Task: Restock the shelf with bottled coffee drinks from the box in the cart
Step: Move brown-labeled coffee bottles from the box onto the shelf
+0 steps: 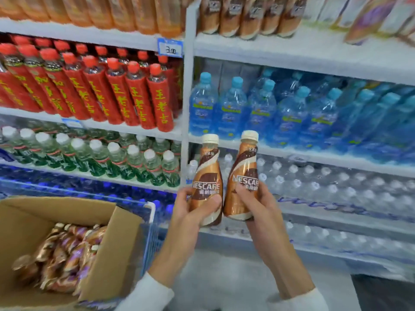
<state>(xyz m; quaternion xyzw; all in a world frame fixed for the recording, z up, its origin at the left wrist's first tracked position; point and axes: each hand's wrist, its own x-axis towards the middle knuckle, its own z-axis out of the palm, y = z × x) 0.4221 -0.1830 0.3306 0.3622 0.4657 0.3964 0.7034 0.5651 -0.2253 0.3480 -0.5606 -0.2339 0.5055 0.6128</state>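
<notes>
Two coffee bottles held upright in front of the shelf, one per hand.

The left hand (190,209) grips the left bottle (207,176) low on its body, thumb across the label and fingers curled behind. The right hand (252,198) grips the right bottle (241,176) the same way, fingers wrapped over the lower label. The bottles stand side by side, bases almost touching, the right one tilted slightly. To the left, the open box (107,254) sits in the cart (150,212) with more coffee bottles (65,259) lying inside. Beyond the hands, the shelf (292,52) carries a row of matching coffee bottles (249,16) on its top level, with blue water bottles (260,108) one level below them and red bottles (134,95) in the bay to the left.
</notes>
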